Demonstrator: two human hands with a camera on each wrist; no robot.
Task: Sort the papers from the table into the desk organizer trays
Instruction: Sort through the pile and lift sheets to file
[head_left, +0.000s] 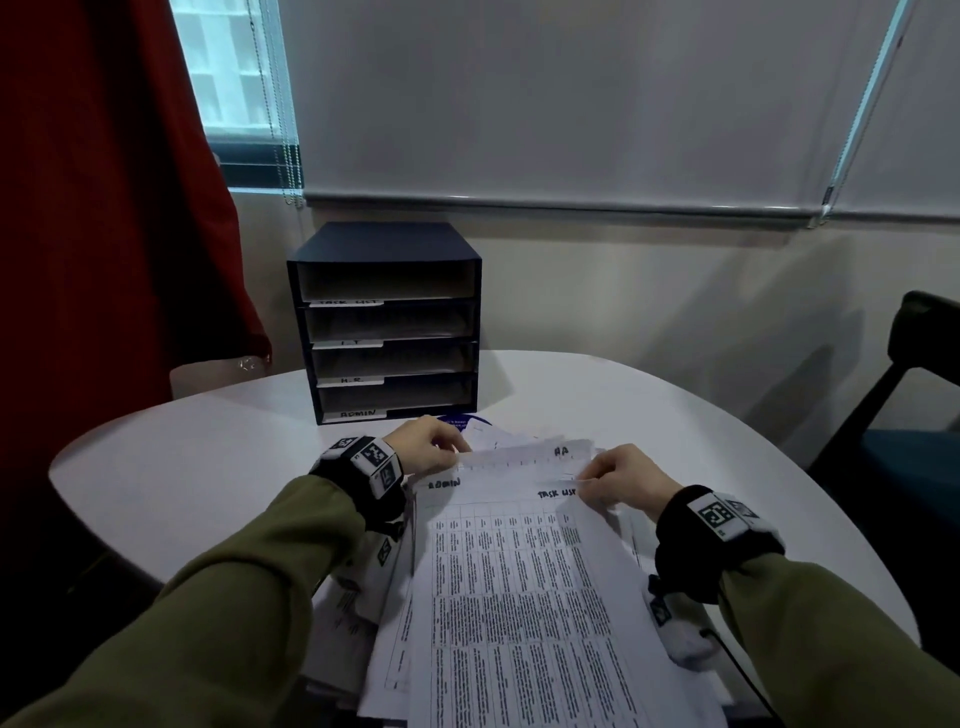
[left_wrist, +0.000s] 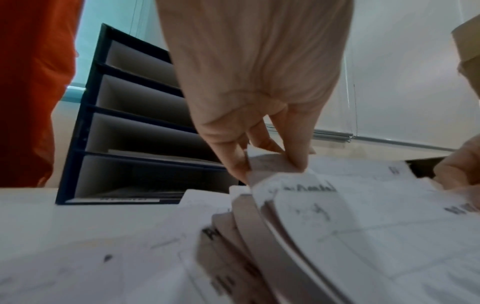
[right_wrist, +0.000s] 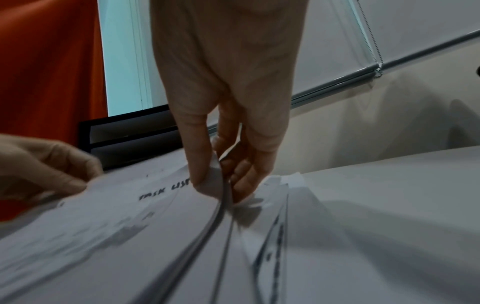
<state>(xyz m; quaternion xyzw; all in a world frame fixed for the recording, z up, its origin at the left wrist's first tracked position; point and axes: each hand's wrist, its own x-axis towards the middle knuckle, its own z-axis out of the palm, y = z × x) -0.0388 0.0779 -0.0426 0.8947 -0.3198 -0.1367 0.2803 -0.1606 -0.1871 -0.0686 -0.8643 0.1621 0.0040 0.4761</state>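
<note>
— Head view: why are both hands at the far edge of the loose heap of white printed papers?

— Probably to fan the handwritten headings apart. The left hand pinches a top corner between thumb and fingers; the right hand nips the sheet marked "TASK LIST".

— And the dark blue four-tier cardboard desk organizer?

— Just beyond the heap on the round white table, open fronts facing the person, white labels on each tray lip.

— Materials?

— Thin, limp sheets, curling where lifted; dense tables of print. The organizer is rigid and matte, pale inside.
</note>
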